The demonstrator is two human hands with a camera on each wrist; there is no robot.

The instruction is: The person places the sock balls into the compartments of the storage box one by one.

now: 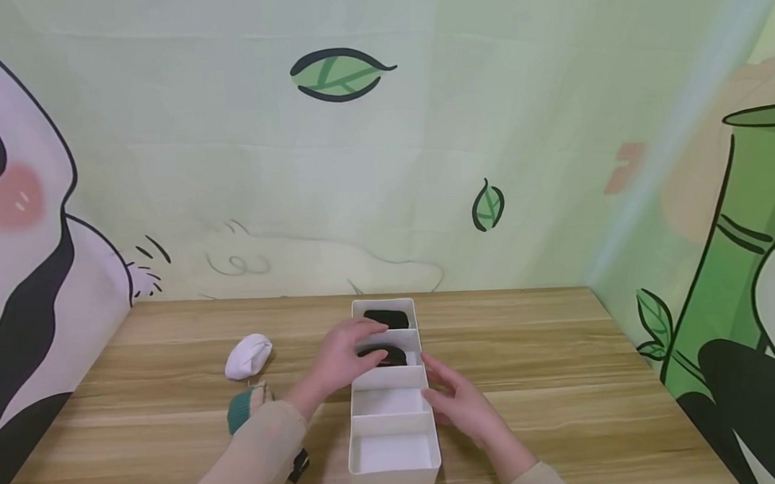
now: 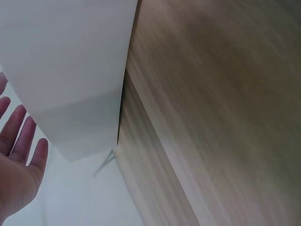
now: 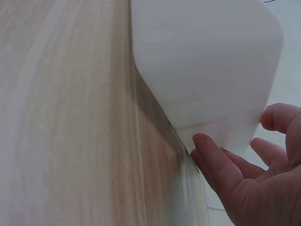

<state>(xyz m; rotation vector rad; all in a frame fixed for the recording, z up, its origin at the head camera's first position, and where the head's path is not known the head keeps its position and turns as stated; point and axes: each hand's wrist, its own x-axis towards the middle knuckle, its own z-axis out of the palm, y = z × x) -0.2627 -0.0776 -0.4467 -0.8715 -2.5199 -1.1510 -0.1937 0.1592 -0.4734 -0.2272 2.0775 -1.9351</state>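
A long white box with several compartments in a row stands on the table. My left hand hovers over its second compartment from the back, thumb and fingers spread apart above a dark folded bundle, whose kind I cannot tell. Another black folded bundle lies in the rearmost compartment. Both front compartments show bare floors. With its fingers loosely bent, my right hand touches the box's right side. In the right wrist view, fingertips rest against the white wall.
Left of the box lie a white balled-up cloth and a green and beige bundle. A black item shows partly from behind the left sleeve. The wooden table meets a printed backdrop at the back.
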